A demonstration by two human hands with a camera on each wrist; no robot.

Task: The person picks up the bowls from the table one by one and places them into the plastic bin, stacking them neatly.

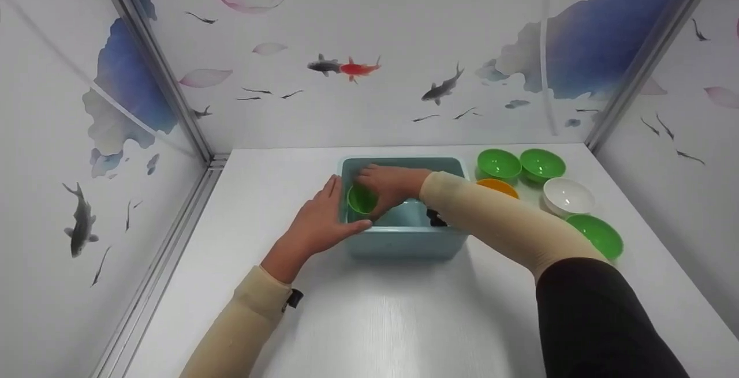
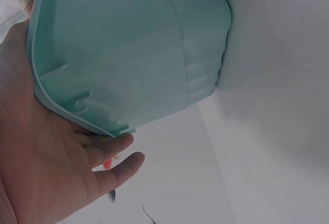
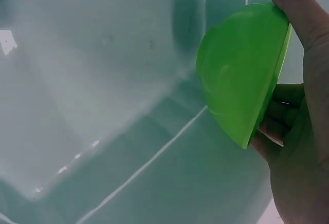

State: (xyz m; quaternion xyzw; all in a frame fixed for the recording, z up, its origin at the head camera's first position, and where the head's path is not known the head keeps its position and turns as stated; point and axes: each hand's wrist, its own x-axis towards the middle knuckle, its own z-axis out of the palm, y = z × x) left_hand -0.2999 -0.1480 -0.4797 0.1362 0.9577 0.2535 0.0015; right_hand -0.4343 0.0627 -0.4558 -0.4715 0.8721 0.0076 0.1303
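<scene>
A light blue-green plastic tub [image 1: 404, 245] stands on the white table, near its back edge. My right hand [image 1: 392, 184] reaches inside and grips a small green bowl [image 1: 362, 200] by its rim, at the tub's left end. In the right wrist view, the green bowl [image 3: 239, 75] is tilted on its side, thumb on one part of the rim and fingers at the other. My left hand [image 1: 317, 222] rests against the tub's left rim. The left wrist view shows its fingers [image 2: 118, 178] spread and fairly straight beside the tub wall [image 2: 128, 54].
Right of the tub sit two green bowls [image 1: 499, 163] at the back, an orange bowl [image 1: 499, 186] partly behind my right forearm, a white bowl [image 1: 568, 195] and another green bowl [image 1: 600, 236]. Patterned wall panels [image 1: 369, 20] enclose the table at the back and sides.
</scene>
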